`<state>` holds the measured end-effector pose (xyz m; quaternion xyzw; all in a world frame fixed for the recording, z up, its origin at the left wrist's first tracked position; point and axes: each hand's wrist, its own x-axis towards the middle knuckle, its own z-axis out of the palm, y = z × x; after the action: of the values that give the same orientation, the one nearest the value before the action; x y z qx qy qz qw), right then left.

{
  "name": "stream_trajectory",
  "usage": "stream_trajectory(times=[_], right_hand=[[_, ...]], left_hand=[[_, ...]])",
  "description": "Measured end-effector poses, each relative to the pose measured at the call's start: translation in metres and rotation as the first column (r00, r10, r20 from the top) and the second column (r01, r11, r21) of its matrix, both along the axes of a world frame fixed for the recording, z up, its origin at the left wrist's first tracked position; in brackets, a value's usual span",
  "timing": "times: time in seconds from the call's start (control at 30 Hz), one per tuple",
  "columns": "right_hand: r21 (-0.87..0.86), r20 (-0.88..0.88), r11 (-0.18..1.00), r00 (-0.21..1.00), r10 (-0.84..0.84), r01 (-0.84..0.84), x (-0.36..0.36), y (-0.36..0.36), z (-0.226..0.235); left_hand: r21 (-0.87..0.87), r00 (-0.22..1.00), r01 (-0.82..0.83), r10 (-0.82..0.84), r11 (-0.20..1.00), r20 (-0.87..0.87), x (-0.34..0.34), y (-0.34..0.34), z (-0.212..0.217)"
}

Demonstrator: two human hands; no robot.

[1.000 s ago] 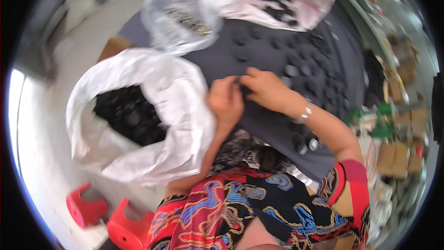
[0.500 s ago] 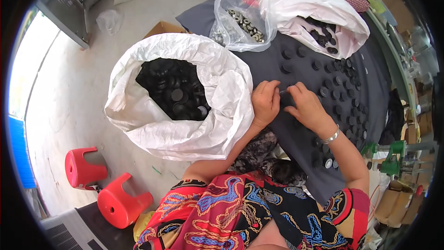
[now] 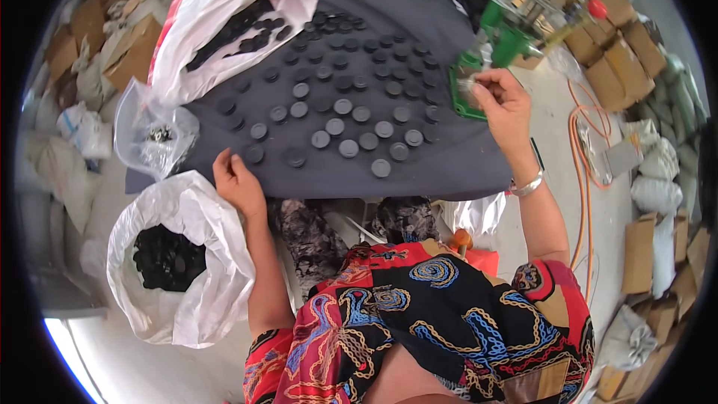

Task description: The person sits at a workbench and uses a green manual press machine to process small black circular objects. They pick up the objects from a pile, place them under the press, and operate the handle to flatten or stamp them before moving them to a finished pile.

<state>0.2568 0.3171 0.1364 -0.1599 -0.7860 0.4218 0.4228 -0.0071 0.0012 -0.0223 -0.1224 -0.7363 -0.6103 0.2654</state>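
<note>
My right hand (image 3: 502,108) is at the base of a green hand press (image 3: 467,90) at the table's right end. Its thumb and forefinger are pinched together, and what they hold is too small to make out. At the table's front left edge rests my left hand (image 3: 241,185), fingers loosely apart with nothing seen in them. Just beside it stands a white sack (image 3: 217,236) filled with black round caps (image 3: 168,258). Many more black caps (image 3: 342,106) lie spread over the dark cloth (image 3: 336,179) between my hands.
A clear plastic bag (image 3: 134,131) of small metal parts sits at the table's left edge. Behind it, a white and red sack (image 3: 288,0) lies open with black caps inside. An orange hose (image 3: 580,131) trails on the floor at right, near cardboard boxes (image 3: 638,254).
My view has swung right. My hands, close together by the white sack before, are now far apart: the right has gone to the green press, the left stays near the sack.
</note>
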Motion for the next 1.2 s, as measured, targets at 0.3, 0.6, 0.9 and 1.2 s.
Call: stream_trajectory(times=[0.3,0.6,0.9,1.2], right_hand=[[-0.081,-0.048,0.964,0.965,-0.259,0.255,0.091,0.033,-0.021],[-0.146,0.018,0.954,0.965,-0.261,0.260,0.118,0.043,-0.058],[-0.147,0.029,0.938,0.949,-0.313,0.313,0.129,0.062,-0.058],[-0.062,-0.040,0.936,0.936,-0.349,0.346,0.127,0.088,-0.017]], left_hand=[[-0.302,0.870,0.208,-0.317,0.930,-0.378,0.077,0.094,0.090],[-0.654,0.599,0.568,-0.796,0.499,-0.087,0.135,0.192,0.101],[-0.863,0.637,0.375,-0.771,0.338,-0.025,0.157,0.214,0.065],[-0.790,0.662,0.454,-0.749,0.413,-0.011,0.163,0.223,0.054]])
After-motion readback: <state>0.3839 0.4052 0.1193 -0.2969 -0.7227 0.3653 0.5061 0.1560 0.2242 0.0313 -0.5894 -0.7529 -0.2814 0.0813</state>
